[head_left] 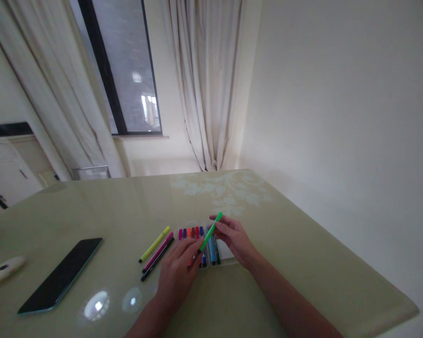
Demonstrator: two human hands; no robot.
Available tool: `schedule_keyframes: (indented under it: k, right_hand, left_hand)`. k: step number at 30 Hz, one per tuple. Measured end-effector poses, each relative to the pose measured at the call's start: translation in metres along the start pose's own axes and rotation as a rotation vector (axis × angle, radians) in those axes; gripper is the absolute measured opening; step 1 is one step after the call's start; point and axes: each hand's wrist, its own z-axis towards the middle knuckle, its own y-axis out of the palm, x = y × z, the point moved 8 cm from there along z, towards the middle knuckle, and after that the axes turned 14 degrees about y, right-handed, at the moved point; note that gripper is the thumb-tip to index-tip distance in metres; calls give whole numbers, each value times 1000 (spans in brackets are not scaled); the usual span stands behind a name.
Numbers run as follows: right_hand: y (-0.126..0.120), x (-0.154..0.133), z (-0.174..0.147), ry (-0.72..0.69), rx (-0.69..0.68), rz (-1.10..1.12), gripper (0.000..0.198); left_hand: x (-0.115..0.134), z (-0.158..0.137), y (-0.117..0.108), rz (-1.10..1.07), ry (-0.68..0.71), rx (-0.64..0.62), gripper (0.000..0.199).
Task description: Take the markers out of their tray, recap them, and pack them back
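A bright green marker (pixel 210 233) slants above a clear plastic marker case (pixel 229 251). My right hand (pixel 235 238) pinches it near its capped upper end, thumb and fingers closed around it. My left hand (pixel 178 268) lies over the left part of the case with its fingers stretched out, the fingertips beside the marker's black lower end; whether they touch it I cannot tell. In the case are several markers with red, orange and purple caps (pixel 190 233), partly hidden by my left hand. To the right of them sit blue markers (pixel 211 249) and a pale, bare section.
Left of the case lie a yellow marker (pixel 154 244), a magenta marker (pixel 157 252) and a black marker (pixel 157 259). Farther left are a dark phone (pixel 61 275) and a white oval object (pixel 4 271). The glossy table (pixel 324 277) has its right edge near a wall.
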Motion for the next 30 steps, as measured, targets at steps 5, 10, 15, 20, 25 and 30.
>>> schedule_keyframes:
  k: [5, 10, 15, 20, 25, 30]
  right_hand:
    - [-2, 1, 1, 28, 9, -28, 52]
    - [-9, 9, 6, 86, 62, -96, 51]
    - [-12, 12, 6, 129, 68, -127, 44]
    - [-30, 1, 8, 101, 120, -279, 37]
    - [-47, -6, 14, 35, 141, -591, 28]
    - [-52, 3, 16, 8, 244, -708, 26]
  left_hand:
    - [11, 1, -1, 97, 102, -14, 32]
    - [19, 5, -2, 197, 196, -65, 33]
    - [22, 4, 2, 184, 244, -86, 40]
    - [21, 3, 19, 114, 219, -171, 40]
    - [25, -1, 38, 21, 194, -345, 39]
    - [25, -6, 47, 3, 181, -443, 54]
